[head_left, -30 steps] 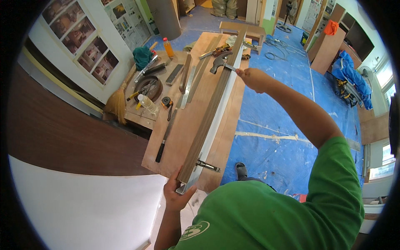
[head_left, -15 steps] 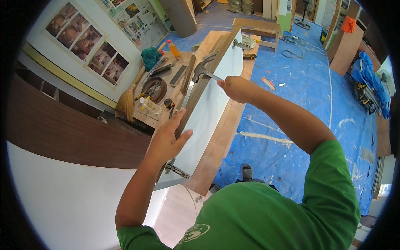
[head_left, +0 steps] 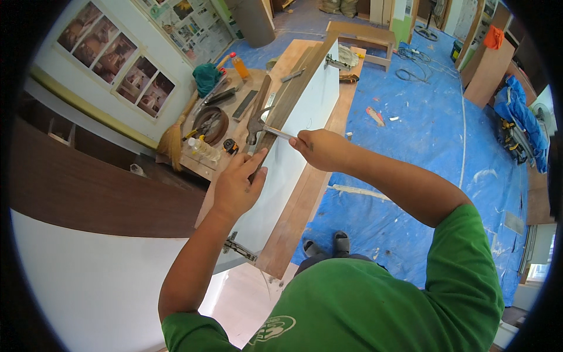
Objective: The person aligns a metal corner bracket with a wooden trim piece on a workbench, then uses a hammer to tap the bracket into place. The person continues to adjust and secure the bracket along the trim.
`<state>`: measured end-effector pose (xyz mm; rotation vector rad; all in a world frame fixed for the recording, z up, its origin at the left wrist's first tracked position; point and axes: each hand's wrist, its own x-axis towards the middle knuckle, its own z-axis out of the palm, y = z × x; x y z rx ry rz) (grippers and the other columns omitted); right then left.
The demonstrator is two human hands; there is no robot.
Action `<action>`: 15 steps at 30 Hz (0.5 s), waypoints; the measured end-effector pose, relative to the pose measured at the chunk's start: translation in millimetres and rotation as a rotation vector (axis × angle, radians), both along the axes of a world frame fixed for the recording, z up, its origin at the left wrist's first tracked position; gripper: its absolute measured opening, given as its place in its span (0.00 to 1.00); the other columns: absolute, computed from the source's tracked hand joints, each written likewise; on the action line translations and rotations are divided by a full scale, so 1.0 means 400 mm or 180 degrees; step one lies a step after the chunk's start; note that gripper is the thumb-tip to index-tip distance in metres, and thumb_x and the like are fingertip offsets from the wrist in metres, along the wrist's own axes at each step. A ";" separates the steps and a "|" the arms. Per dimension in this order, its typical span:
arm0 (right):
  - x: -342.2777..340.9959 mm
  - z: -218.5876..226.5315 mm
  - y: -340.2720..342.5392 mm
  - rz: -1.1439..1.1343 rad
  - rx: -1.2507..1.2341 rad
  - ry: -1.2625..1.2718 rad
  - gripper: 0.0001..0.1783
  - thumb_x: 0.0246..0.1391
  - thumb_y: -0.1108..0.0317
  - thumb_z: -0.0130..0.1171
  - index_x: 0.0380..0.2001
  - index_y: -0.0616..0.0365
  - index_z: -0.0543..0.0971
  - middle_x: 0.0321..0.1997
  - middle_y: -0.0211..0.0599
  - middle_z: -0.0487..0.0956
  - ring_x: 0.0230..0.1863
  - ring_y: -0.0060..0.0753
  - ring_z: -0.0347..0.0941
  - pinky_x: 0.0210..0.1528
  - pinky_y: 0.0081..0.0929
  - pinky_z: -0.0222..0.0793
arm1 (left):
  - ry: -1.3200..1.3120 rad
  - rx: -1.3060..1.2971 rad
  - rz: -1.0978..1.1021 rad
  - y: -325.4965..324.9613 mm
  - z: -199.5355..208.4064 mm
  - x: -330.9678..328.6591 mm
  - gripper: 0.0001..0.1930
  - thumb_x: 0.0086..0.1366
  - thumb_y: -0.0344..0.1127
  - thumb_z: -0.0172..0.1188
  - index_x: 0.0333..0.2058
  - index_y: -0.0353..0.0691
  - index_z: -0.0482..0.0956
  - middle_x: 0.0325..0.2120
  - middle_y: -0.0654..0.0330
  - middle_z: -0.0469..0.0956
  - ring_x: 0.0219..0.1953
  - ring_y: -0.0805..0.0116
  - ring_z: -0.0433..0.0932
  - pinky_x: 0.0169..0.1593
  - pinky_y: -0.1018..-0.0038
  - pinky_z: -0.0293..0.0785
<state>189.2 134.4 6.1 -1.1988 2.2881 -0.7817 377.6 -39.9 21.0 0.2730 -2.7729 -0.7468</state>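
A white cabinet door panel [head_left: 296, 154] stands on its long edge, with a brown wood-grain edge [head_left: 296, 100] facing up. My right hand [head_left: 319, 150] is closed round the handle of a claw hammer [head_left: 257, 126]. The hammer's head is over the panel's upper edge, just beyond my left fingers. My left hand [head_left: 237, 183] lies on that edge with fingers stretched forward and thumb toward the white face. A metal hinge [head_left: 240, 247] juts from the panel's near end, another hinge [head_left: 336, 62] from its far end. Whatever lies under my left palm is hidden.
Left of the panel, a worktable holds a tape measure [head_left: 230, 146], a clear bottle [head_left: 203, 149], a roll of brown edging [head_left: 212, 128] and an orange bottle [head_left: 239, 66]. A broom [head_left: 172, 144] leans there. Blue sheeting [head_left: 410, 158] covers the floor at right.
My right hand and the hammer have moved down and left, nearer my left hand. My left hand has shifted slightly forward along the edge. The view has moved a little.
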 end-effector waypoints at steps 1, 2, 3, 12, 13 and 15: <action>0.010 -0.001 -0.001 0.0027 0.0033 0.0016 0.30 0.77 0.45 0.42 0.41 0.62 0.81 0.33 0.55 0.84 0.40 0.61 0.82 0.47 0.53 0.75 | 0.0174 -0.0055 -0.0060 -0.005 -0.012 -0.002 0.24 0.68 0.34 0.66 0.63 0.40 0.79 0.39 0.49 0.79 0.40 0.52 0.81 0.46 0.65 0.77; 0.020 -0.002 0.000 0.0053 0.0066 0.0028 0.31 0.77 0.45 0.42 0.41 0.63 0.81 0.33 0.56 0.84 0.40 0.61 0.82 0.47 0.53 0.75 | 0.0347 -0.0111 -0.0117 -0.012 -0.029 -0.004 0.24 0.68 0.34 0.66 0.62 0.40 0.79 0.40 0.49 0.80 0.41 0.50 0.81 0.47 0.63 0.77; 0.031 0.000 -0.001 0.0080 0.0100 0.0037 0.31 0.77 0.45 0.42 0.40 0.63 0.81 0.33 0.57 0.84 0.40 0.62 0.82 0.47 0.54 0.75 | 0.0518 -0.0166 -0.0170 -0.018 -0.039 -0.006 0.24 0.68 0.35 0.66 0.62 0.41 0.79 0.41 0.48 0.80 0.42 0.48 0.82 0.47 0.61 0.78; 0.069 0.015 -0.008 -0.0147 0.0380 0.0173 0.36 0.78 0.42 0.37 0.35 0.64 0.82 0.30 0.60 0.82 0.37 0.67 0.80 0.44 0.57 0.75 | 0.0140 -0.0438 -0.0259 -0.033 -0.053 -0.005 0.26 0.71 0.39 0.60 0.67 0.47 0.75 0.38 0.49 0.77 0.35 0.46 0.82 0.39 0.54 0.79; 0.067 0.015 -0.016 -0.0141 0.0414 0.0144 0.37 0.77 0.41 0.37 0.35 0.64 0.82 0.30 0.60 0.82 0.37 0.67 0.80 0.44 0.57 0.75 | 0.0074 -0.0501 -0.0240 -0.036 -0.059 -0.003 0.26 0.71 0.39 0.60 0.67 0.48 0.75 0.37 0.50 0.77 0.34 0.47 0.82 0.37 0.54 0.79; 0.058 0.024 -0.036 -0.0101 0.0484 0.0092 0.38 0.77 0.40 0.37 0.34 0.63 0.82 0.30 0.60 0.82 0.37 0.67 0.81 0.44 0.57 0.75 | -0.0059 -0.0622 -0.0178 -0.039 -0.058 0.004 0.26 0.71 0.39 0.60 0.67 0.49 0.75 0.35 0.50 0.76 0.31 0.47 0.81 0.34 0.54 0.79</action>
